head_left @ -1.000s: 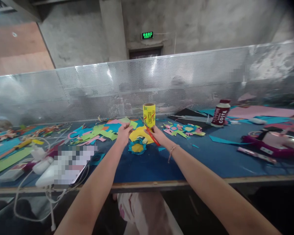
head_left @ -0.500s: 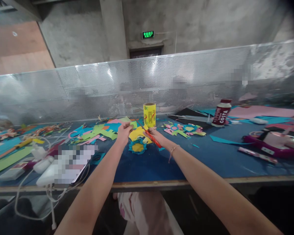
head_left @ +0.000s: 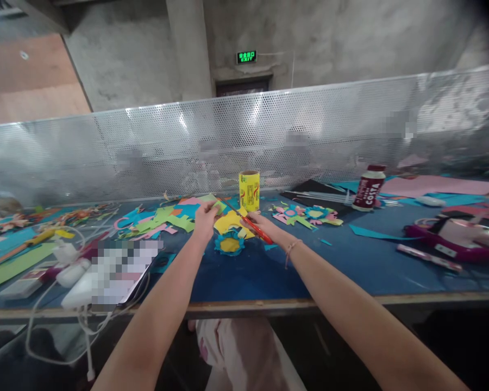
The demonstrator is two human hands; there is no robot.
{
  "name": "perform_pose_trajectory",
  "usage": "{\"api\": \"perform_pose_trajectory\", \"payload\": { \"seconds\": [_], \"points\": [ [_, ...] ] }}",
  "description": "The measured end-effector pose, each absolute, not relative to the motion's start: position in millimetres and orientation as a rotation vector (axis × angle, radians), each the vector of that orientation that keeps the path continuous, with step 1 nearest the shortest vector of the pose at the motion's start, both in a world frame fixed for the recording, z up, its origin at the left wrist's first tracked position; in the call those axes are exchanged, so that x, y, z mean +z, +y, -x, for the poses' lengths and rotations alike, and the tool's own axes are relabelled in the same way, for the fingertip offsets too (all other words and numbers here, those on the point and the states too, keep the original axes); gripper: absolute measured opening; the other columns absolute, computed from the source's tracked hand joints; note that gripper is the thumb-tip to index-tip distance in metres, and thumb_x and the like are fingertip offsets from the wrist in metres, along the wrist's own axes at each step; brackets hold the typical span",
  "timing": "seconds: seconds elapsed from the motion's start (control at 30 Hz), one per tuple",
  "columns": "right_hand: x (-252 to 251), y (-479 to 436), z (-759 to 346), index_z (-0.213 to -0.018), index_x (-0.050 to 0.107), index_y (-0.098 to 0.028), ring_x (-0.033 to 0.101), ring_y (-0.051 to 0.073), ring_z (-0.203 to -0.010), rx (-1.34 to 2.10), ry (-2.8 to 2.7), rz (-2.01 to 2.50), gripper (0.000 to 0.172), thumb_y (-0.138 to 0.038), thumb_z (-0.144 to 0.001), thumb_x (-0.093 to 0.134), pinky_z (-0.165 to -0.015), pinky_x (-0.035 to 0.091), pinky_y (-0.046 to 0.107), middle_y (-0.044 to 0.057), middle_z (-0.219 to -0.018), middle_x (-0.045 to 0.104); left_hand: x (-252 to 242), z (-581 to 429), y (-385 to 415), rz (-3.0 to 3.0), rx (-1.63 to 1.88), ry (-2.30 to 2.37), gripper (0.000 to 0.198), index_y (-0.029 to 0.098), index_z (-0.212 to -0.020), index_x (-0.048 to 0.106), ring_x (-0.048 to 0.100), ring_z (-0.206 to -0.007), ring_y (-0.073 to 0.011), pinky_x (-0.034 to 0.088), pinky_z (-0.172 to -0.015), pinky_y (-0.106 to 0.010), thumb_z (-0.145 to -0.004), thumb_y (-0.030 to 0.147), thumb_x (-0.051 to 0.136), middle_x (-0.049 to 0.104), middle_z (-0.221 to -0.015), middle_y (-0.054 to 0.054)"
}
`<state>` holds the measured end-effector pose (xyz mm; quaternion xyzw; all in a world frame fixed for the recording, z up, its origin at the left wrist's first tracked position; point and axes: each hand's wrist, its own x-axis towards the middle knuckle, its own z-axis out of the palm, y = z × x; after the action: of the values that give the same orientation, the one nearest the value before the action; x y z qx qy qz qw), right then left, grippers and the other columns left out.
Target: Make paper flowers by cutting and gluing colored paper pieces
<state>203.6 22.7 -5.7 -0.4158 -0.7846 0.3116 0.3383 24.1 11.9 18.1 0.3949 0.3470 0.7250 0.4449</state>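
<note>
My left hand (head_left: 204, 218) is closed on a small light-green paper piece (head_left: 219, 207), held just above the blue table (head_left: 350, 260). My right hand (head_left: 262, 224) grips red-handled scissors (head_left: 256, 228) whose blades point up-left toward that paper. Below the hands lie a yellow paper sheet (head_left: 229, 221) and a blue paper flower with a yellow centre (head_left: 229, 244). A yellow roll (head_left: 249, 190) stands upright just behind the hands.
Paper scraps (head_left: 167, 220) litter the left. Finished paper flowers (head_left: 305, 214) lie to the right, with a dark bottle (head_left: 368, 188) behind. White cables and chargers (head_left: 71, 274) sit front left. A perforated metal screen (head_left: 309, 130) runs along the back.
The scissors have swung lower and their blades now reach further left toward the green paper. My left hand has shifted slightly up and left.
</note>
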Motion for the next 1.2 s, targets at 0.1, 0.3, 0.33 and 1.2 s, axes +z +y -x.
{"api": "perform_pose_trajectory", "payload": {
  "seconds": [0.1, 0.3, 0.33, 1.2],
  "points": [
    [-5.9, 20.5, -200.8, -0.068, 0.04, -0.02, 0.039, 0.008, -0.051, 0.825, -2.049, 1.086, 0.043, -0.062, -0.069, 0.048, -0.046, 0.03, 0.022, -0.004, -0.057, 0.041, 18.9, -23.7, 11.2, -1.0, 1.827, 0.838, 0.018, 0.014, -0.071, 0.058, 0.052, -0.065, -0.0093, 0.049, -0.065, -0.026, -0.056, 0.016, 0.069, 0.054, -0.068, 0.001],
    [-3.4, 14.6, -196.3, -0.064, 0.037, -0.02, 0.039, 0.008, -0.047, 0.876, -2.031, 1.073, 0.044, -0.063, -0.068, 0.048, -0.044, 0.031, 0.023, -0.005, -0.054, 0.04, 21.0, -24.2, 8.3, -1.014, 1.841, 0.844, 0.019, 0.014, -0.07, 0.058, 0.052, -0.063, -0.0092, 0.049, -0.064, -0.026, -0.056, 0.018, 0.07, 0.053, -0.068, 0.001],
    [-3.5, 14.3, -196.1, -0.064, 0.037, -0.021, 0.04, 0.008, -0.046, 0.905, -2.024, 1.067, 0.044, -0.063, -0.067, 0.049, -0.043, 0.031, 0.023, -0.005, -0.054, 0.04, 21.3, -24.5, 7.8, -1.013, 1.842, 0.84, 0.019, 0.014, -0.071, 0.058, 0.052, -0.063, -0.0092, 0.049, -0.065, -0.026, -0.056, 0.018, 0.07, 0.053, -0.068, 0.001],
    [-4.1, 13.6, -190.7, -0.066, 0.037, -0.022, 0.037, 0.007, -0.039, 1.207, -1.846, 1.06, 0.044, -0.062, -0.061, 0.056, -0.037, 0.031, 0.022, -0.006, -0.048, 0.038, 19.5, -25.1, 8.5, -1.044, 1.831, 0.857, 0.02, 0.014, -0.069, 0.058, 0.053, -0.065, -0.0107, 0.049, -0.061, -0.025, -0.055, 0.019, 0.07, 0.055, -0.069, -0.001]
  ]
}}
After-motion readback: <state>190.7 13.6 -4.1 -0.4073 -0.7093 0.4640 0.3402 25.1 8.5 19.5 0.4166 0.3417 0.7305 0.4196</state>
